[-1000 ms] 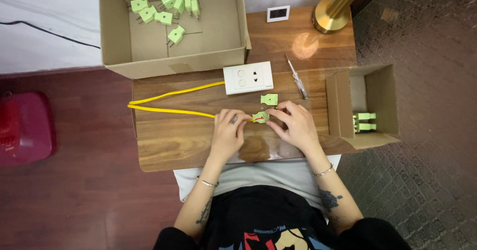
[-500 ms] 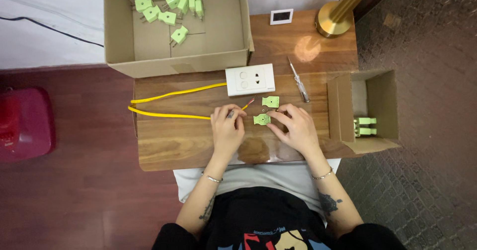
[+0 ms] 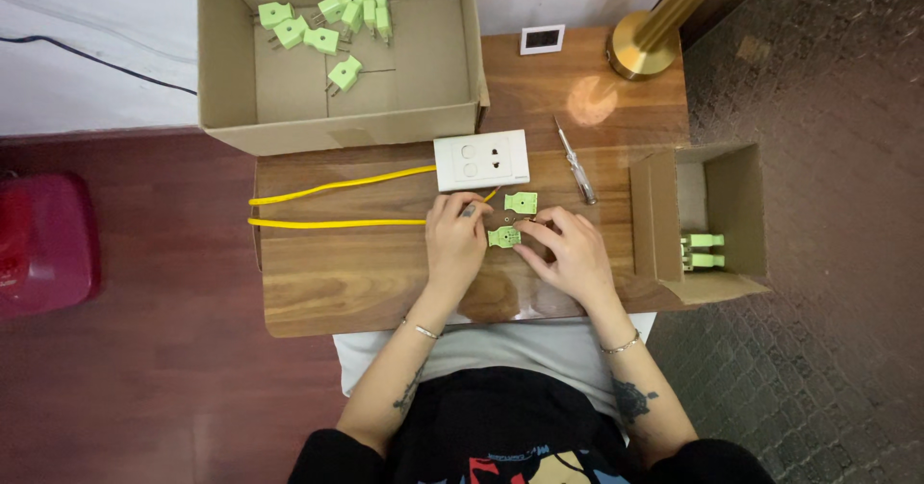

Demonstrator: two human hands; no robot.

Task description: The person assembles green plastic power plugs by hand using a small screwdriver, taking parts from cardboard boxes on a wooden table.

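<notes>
A large open cardboard box point(image 3: 337, 109) sits at the far edge of a wooden worktop point(image 3: 356, 282), holding a scatter of pale green plugs point(image 3: 327, 22) along its back wall. To the right, a smaller cardboard box point(image 3: 717, 224) stands open at the worktop's end with two more green plugs point(image 3: 703, 250) inside, and a brass lamp base point(image 3: 645, 51) rests at the far corner. Two runs of yellow cable point(image 3: 332, 205) stretch across the wood toward a white wall socket plate point(image 3: 481, 160), with a screwdriver point(image 3: 576, 162) lying just beside it. The seated person's left hand point(image 3: 454, 239) has its fingers curled down at the cable's end; whether they pinch it cannot be told. The right hand point(image 3: 568, 248) steadies an opened green plug half point(image 3: 503, 238) with its fingertips, the piece lying flat on the worktop between both hands. The matching green plug cover point(image 3: 521, 202) lies apart, just beyond, near the socket plate.
</notes>
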